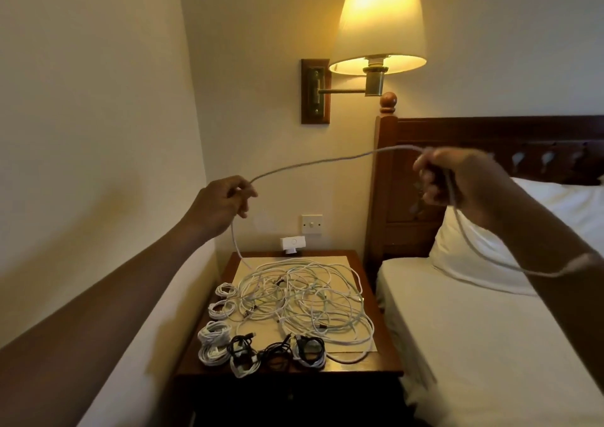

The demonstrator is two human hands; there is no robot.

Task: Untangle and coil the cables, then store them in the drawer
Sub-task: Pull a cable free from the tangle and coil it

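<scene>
A white cable arcs in the air between my two hands, high above the nightstand. My left hand pinches it, and the cable drops from there to a tangled pile of white cables on the nightstand top. My right hand grips loops of the same cable, and one loop hangs down over the bed. Several coiled white bundles lie along the nightstand's left edge. Coiled black cables sit at its front edge. The drawer is not visible.
A lit wall lamp hangs above the nightstand. A bed with white sheet and pillow stands at right, behind it a dark wooden headboard. A white adapter and a wall switch sit at the wall.
</scene>
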